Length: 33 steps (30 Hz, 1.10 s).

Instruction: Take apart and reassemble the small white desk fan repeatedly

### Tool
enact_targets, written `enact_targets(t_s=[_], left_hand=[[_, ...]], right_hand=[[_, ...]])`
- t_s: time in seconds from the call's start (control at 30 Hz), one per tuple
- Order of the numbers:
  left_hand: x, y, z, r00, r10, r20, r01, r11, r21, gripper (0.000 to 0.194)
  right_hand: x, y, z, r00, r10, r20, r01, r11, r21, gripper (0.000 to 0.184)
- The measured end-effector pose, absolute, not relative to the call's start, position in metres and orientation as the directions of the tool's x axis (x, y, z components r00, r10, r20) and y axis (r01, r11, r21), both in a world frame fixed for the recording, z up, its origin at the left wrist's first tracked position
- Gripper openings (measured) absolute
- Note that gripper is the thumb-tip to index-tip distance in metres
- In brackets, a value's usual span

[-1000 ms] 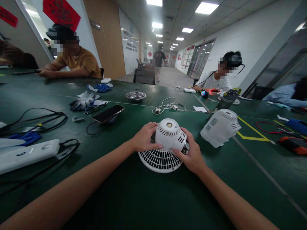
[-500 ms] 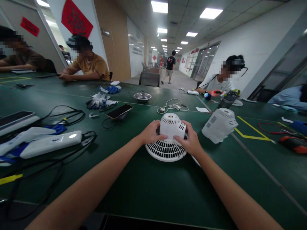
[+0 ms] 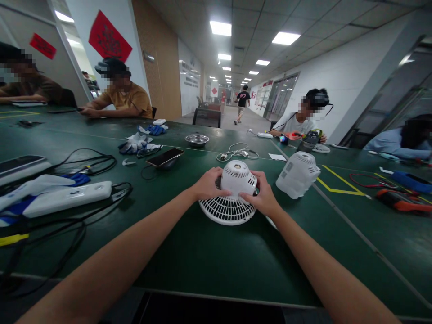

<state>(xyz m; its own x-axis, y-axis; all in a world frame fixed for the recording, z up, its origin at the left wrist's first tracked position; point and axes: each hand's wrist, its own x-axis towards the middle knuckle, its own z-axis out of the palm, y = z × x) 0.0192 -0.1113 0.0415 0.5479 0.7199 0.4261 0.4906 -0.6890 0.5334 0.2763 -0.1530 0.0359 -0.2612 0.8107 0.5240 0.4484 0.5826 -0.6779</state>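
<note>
A white fan motor housing (image 3: 239,176) with vent slots sits on top of a round white fan grille (image 3: 227,212), which lies flat on the green table. My left hand (image 3: 213,184) wraps the housing's left side, thumb across its front. From the right, my right hand (image 3: 263,194) grips the same housing, with its thumb on the lower front edge. The fingertips of both hands are hidden behind the housing. Part of a thin white object (image 3: 272,222) shows beside my right wrist.
Right of the housing stands a translucent white slotted cover (image 3: 299,175). Beyond lie a coiled white cable (image 3: 238,153), a metal bowl (image 3: 197,140) and a phone (image 3: 165,157). Gloves (image 3: 137,145), black cables and a white power bank (image 3: 69,198) occupy the left. Co-workers sit across the table.
The view has shifted, showing more of the table's near edge. Both hands keep their hold on the housing, which stays on the grille. A person in the background walks farther off.
</note>
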Motion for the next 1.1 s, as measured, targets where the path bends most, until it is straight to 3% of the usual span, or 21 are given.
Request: enact_targets(t_s=[0.2, 0.43, 0.73, 0.83, 0.9, 1.0, 1.1], left_hand=[[0.022, -0.109, 0.040, 0.540, 0.720, 0.435, 0.543, -0.693, 0.474, 0.066], [0.023, -0.110, 0.042, 0.570, 0.699, 0.432, 0.563, -0.715, 0.414, 0.072], [0.019, -0.109, 0.040, 0.556, 0.672, 0.490, 0.519, -0.741, 0.427, 0.076], [0.017, -0.110, 0.040, 0.542, 0.671, 0.506, 0.450, -0.740, 0.500, 0.074], [0.018, -0.111, 0.039, 0.565, 0.654, 0.504, 0.373, -0.747, 0.551, 0.079], [0.021, -0.114, 0.038, 0.606, 0.606, 0.515, 0.273, -0.767, 0.581, 0.108], [0.026, -0.116, 0.036, 0.594, 0.575, 0.562, 0.257, -0.799, 0.544, 0.125]], right_hand=[[0.274, -0.153, 0.038, -0.281, 0.800, 0.531, 0.546, 0.588, -0.596, 0.082], [0.275, -0.153, 0.036, -0.277, 0.795, 0.540, 0.539, 0.594, -0.598, 0.080], [0.280, -0.155, 0.040, -0.332, 0.764, 0.553, 0.613, 0.621, -0.489, 0.082], [0.283, -0.157, 0.043, -0.364, 0.779, 0.511, 0.576, 0.620, -0.534, 0.093], [0.283, -0.160, 0.044, -0.387, 0.793, 0.471, 0.544, 0.608, -0.578, 0.096], [0.279, -0.163, 0.045, -0.421, 0.786, 0.452, 0.511, 0.618, -0.598, 0.095], [0.277, -0.165, 0.045, -0.455, 0.770, 0.448, 0.500, 0.637, -0.587, 0.092]])
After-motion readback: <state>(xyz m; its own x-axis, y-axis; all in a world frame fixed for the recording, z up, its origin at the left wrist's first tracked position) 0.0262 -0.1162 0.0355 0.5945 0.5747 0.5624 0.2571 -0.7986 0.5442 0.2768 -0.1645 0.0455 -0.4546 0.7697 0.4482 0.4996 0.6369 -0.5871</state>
